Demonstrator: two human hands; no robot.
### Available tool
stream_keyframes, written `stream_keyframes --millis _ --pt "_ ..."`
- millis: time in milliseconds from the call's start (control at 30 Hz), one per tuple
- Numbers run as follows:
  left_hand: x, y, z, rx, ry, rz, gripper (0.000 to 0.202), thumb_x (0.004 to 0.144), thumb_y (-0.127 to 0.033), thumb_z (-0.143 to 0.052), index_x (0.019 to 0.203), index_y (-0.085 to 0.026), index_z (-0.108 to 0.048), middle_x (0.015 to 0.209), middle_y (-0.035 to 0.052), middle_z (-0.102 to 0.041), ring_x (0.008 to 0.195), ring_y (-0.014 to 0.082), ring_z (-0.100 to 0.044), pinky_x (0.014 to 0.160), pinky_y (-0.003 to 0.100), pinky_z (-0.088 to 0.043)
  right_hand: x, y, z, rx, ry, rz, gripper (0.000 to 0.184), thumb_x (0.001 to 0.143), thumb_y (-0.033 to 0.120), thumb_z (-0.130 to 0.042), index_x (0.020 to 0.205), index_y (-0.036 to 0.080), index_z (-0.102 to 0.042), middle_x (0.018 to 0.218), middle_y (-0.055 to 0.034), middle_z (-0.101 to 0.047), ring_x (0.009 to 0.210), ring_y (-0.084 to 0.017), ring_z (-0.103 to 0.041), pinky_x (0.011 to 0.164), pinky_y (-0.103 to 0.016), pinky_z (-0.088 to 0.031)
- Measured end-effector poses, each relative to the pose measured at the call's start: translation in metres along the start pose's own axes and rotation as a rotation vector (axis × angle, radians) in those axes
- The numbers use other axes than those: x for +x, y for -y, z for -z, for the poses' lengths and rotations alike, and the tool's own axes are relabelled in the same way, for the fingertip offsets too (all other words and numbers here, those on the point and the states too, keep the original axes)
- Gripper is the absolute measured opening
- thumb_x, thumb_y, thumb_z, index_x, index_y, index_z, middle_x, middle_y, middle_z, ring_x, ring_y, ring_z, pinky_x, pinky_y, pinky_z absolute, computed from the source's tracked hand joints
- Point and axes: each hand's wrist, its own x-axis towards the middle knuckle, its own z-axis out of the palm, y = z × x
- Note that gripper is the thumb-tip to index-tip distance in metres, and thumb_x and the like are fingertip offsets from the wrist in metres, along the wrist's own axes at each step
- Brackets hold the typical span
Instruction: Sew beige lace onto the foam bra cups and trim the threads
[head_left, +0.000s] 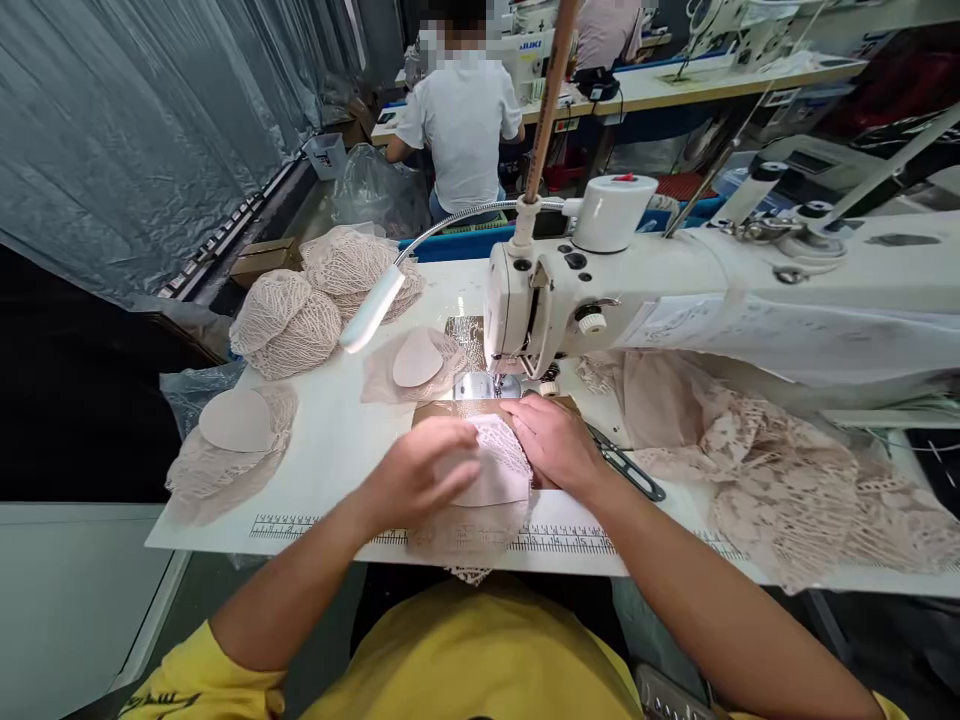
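A pale lace-and-fabric piece (495,470) lies in front of the sewing machine's needle and presser foot (496,385), its lower part reaching over the table's front edge. My left hand (427,472) is over its left side, thumb and fingers apart; whether it touches the cloth I cannot tell. At the right edge of the piece my right hand (553,440) lies flat, fingers stretched toward the presser foot. Beside my right wrist rests a dark metal tool with a slotted handle (630,468), its far end partly hidden.
Lace stacks (289,320) stand at the back left, with more lace pieces (232,445) at the left edge. A lamp (375,308) arches over the table. Crumpled lace (802,480) spreads at right under the machine arm (675,290). Another person (469,130) sits beyond.
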Motion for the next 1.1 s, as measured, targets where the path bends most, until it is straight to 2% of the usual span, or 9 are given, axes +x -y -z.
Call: stream_keyframes --millis 67,167,333,467,567,633,800,967,1100 --pt "0.017 0.01 0.006 0.014 -0.019 0.133 0.024 0.089 -0.032 -0.054 0.107 -0.016 -0.058 0.108 0.0105 -0.062 0.1 0.0214 -0.059 0.087 0.034 -0.048 0.0 0.0 0.0 0.057 -0.012 -0.001 0.035 0.091 0.017 -0.039 0.114 0.017 -0.066 0.106 -0.0088 -0.07 0.097 -0.022 -0.063 0.086 -0.034 -0.048" --pt "0.037 0.023 0.006 0.013 0.156 0.29 0.034 0.081 -0.03 -0.061 0.112 -0.016 -0.059 0.105 0.0095 -0.063 0.092 0.0225 -0.059 0.076 0.032 -0.048 -0.001 -0.002 0.0 0.153 -0.04 0.009 0.035 0.092 0.02 -0.039 0.114 0.015 -0.066 0.107 -0.0106 -0.07 0.098 -0.023 -0.063 0.086 -0.037 -0.05" --pt "0.046 0.034 -0.004 -0.304 0.396 0.455 0.016 0.078 -0.027 -0.061 0.088 -0.014 -0.062 0.072 -0.0002 -0.059 0.063 0.0132 -0.054 0.054 0.022 -0.039 -0.004 -0.003 0.005 0.421 -0.032 -0.055 0.039 0.091 0.037 -0.049 0.121 0.017 -0.062 0.106 -0.01 -0.068 0.09 -0.021 -0.064 0.08 -0.036 -0.052" --pt "0.043 0.037 -0.002 -0.719 0.344 0.473 0.029 0.076 -0.034 -0.071 0.092 -0.012 -0.061 0.081 0.0025 -0.062 0.068 0.0117 -0.055 0.06 0.021 -0.042 -0.007 0.004 0.014 0.581 0.228 -0.108 0.062 0.081 0.037 -0.063 0.139 0.022 -0.046 0.114 -0.0087 -0.065 0.084 -0.02 -0.063 0.07 -0.033 -0.053" --pt "0.042 0.039 0.006 -0.909 0.326 0.538 0.036 0.07 -0.035 -0.078 0.091 -0.011 -0.061 0.083 0.0037 -0.063 0.071 0.0115 -0.057 0.063 0.021 -0.044 -0.008 0.01 0.018 0.636 0.312 -0.15 0.056 0.082 0.025 -0.058 0.138 0.024 -0.048 0.11 -0.0075 -0.066 0.09 -0.021 -0.062 0.076 -0.034 -0.051" --pt "0.042 0.041 0.013 -0.938 0.33 0.585 0.036 0.066 -0.034 -0.081 0.078 -0.011 -0.057 0.073 0.0011 -0.059 0.064 0.0091 -0.053 0.058 0.019 -0.04 -0.008 0.01 0.019 0.745 0.359 -0.194 0.057 0.081 0.022 -0.057 0.138 0.022 -0.048 0.107 -0.0079 -0.066 0.09 -0.02 -0.062 0.075 -0.032 -0.051" --pt "0.046 0.053 0.022 -0.818 0.252 0.601 0.047 0.064 -0.035 -0.082 0.064 -0.016 -0.039 0.059 -0.0063 -0.045 0.053 0.0051 -0.043 0.05 0.017 -0.031 -0.008 0.008 0.02 0.807 0.465 -0.158 0.057 0.083 0.023 -0.055 0.139 0.022 -0.045 0.102 -0.0056 -0.066 0.08 -0.017 -0.062 0.067 -0.028 -0.05" --pt "0.057 0.063 0.003 -0.482 0.201 0.489 0.023 0.072 -0.029 -0.069 0.078 -0.015 -0.052 0.069 -0.0032 -0.052 0.059 0.0084 -0.048 0.054 0.019 -0.036 -0.006 0.004 0.018 0.314 0.082 -0.115 0.041 0.085 0.03 -0.057 0.126 0.025 -0.058 0.087 -0.0014 -0.065 0.072 -0.016 -0.058 0.065 -0.028 -0.046" --pt "0.068 0.062 -0.009 -0.193 0.17 0.352 0.011 0.074 -0.016 -0.056 0.085 -0.016 -0.056 0.072 -0.0023 -0.056 0.064 0.0119 -0.053 0.06 0.022 -0.041 -0.005 0.003 0.012 0.064 0.093 0.046 0.026 0.089 0.03 -0.054 0.109 0.021 -0.068 0.091 -0.0048 -0.064 0.086 -0.019 -0.056 0.071 -0.029 -0.044"
